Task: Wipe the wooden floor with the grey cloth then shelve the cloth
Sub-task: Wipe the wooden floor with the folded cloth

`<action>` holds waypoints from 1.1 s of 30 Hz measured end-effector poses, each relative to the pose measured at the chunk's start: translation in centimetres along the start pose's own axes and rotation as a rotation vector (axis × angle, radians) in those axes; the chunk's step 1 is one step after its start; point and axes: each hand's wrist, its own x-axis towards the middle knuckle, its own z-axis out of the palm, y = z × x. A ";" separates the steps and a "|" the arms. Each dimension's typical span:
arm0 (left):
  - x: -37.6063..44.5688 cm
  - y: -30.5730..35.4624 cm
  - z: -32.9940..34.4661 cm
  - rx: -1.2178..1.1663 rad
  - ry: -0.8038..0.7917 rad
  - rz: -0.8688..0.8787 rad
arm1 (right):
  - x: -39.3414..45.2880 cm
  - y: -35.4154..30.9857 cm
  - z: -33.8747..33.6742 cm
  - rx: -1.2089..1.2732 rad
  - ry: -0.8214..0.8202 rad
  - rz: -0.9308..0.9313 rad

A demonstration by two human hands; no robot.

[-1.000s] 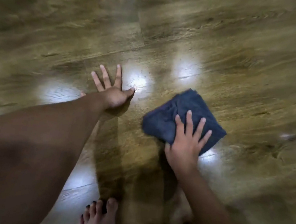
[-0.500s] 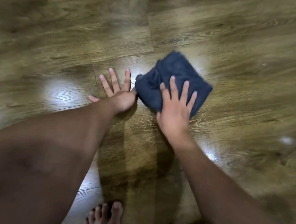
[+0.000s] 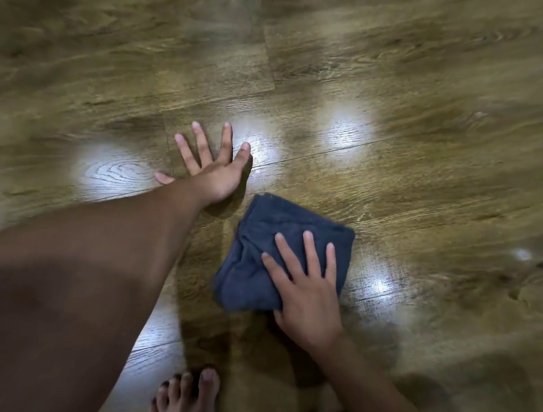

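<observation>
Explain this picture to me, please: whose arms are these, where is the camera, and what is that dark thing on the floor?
No machine here: a person wears one camera on the head, looking down at their own arms. The left hand rests flat on the wooden floor, fingers spread, as a prop. The right hand presses with straight fingers on a folded grey cloth, which lies on the floor for wiping. Nothing is gripped. The white patches are light reflections. At the bottom edge is the person's bare foot.

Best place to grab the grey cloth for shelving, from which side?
Pinch the grey cloth along its far edge, coming from above: the right hand covers the near right corner, and the folded layers lie flat on the wooden floor.
</observation>
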 end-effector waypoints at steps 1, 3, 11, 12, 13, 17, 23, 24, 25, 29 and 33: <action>0.1 0.0 0.0 0.006 0.003 0.000 | 1.1 0.6 -0.6 0.000 0.020 0.010; 0.1 0.1 0.2 0.014 0.017 -0.001 | 4.2 2.0 -1.9 -0.014 0.046 0.047; 1.9 -0.9 1.0 0.064 0.123 0.114 | 15.0 3.1 -5.0 0.079 0.093 0.276; 2.0 -0.9 1.1 0.047 0.131 0.081 | 14.4 3.4 -4.8 0.036 0.089 0.245; 2.0 -1.0 1.3 0.019 0.145 0.017 | 13.7 3.7 -4.5 -0.004 0.094 0.213; 2.1 -0.4 1.8 0.000 0.159 -0.079 | 11.9 5.1 -3.4 -0.025 0.127 0.193; 1.2 1.0 2.1 0.108 0.233 -0.098 | 8.7 8.5 -3.1 0.002 0.180 0.244; 1.0 1.6 2.0 0.094 0.303 -0.087 | 7.4 9.9 -3.0 -0.001 0.189 0.276; 0.8 2.3 1.9 0.080 0.379 -0.072 | 5.9 11.5 -3.0 0.002 0.195 0.319; 0.3 6.2 3.4 0.179 0.573 0.204 | -1.4 19.0 -2.4 0.058 0.239 0.565; -0.3 10.6 7.0 0.198 0.541 0.400 | -9.7 25.4 -1.2 0.132 0.293 0.852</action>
